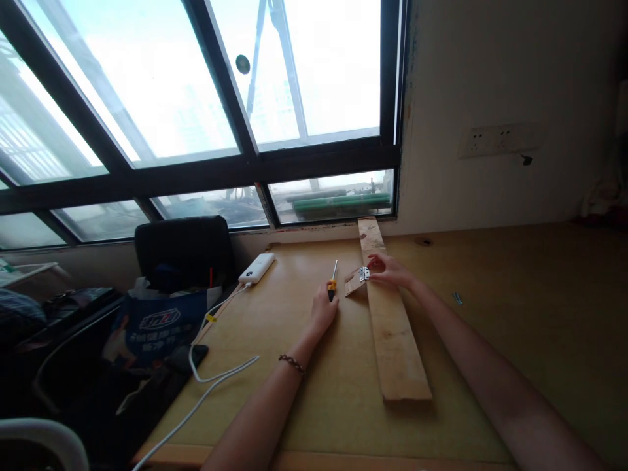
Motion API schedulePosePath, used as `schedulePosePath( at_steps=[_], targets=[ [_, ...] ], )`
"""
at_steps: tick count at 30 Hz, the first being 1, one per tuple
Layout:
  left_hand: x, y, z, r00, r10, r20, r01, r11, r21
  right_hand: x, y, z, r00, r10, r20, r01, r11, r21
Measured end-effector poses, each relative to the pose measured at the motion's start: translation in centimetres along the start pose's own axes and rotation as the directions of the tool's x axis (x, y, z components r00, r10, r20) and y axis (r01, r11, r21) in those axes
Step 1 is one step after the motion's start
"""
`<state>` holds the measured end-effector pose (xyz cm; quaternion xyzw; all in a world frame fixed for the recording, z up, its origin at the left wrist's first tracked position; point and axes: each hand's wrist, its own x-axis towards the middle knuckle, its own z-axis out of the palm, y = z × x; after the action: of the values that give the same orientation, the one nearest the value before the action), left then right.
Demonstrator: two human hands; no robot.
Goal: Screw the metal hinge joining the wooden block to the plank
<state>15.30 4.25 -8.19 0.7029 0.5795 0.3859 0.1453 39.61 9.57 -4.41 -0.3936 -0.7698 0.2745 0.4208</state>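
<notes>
My left hand (pixel 324 307) is closed around the yellow and black handle of a screwdriver (pixel 333 282), its metal shaft pointing away from me toward the window. On the long wooden board (pixel 398 347) rests my right hand (pixel 385 269), thumb and fingertips bent at a silver metal hinge (pixel 364 273). One leaf of the hinge lies at the board's left edge. A small wooden piece (pixel 356 282) juts out to the left there, tilted, beside the hinge. Exactly how the fingertips grip the hinge is too small to make out clearly.
A small metal piece (pixel 457 298) lies on the table (pixel 515 366) to the right. At the left edge sits a white power bank (pixel 257 268) with a white cable (pixel 216 379). A black chair (pixel 184 242) and blue bag (pixel 161 327) stand left of the table.
</notes>
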Motion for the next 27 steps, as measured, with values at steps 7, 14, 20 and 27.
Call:
schedulePosePath(
  at_steps=[7,14,20,27],
  targets=[
    [-0.8,0.6,-0.5,0.999,-0.052,0.007,0.052,0.998,0.036,-4.6,-2.0,-1.6,0.937,-0.041,-0.348,-0.029,0.98,-0.195],
    [-1.4,1.7,-0.7,0.999,0.01,0.04,-0.019,0.972,0.235,-12.7,0.2,-6.4,0.828,0.068,-0.557,-0.374,0.807,-0.457],
    [-1.7,1.9,-0.8,0.995,0.093,0.046,-0.103,0.919,0.38,-14.8,4.0,-9.3,0.607,0.236,-0.759,-0.664,0.675,-0.321],
    [-1.9,1.8,-0.2,0.984,0.167,0.06,-0.175,0.86,0.479,-14.8,5.8,-9.7,0.656,0.427,-0.622,-0.721,0.599,-0.349]
  ],
)
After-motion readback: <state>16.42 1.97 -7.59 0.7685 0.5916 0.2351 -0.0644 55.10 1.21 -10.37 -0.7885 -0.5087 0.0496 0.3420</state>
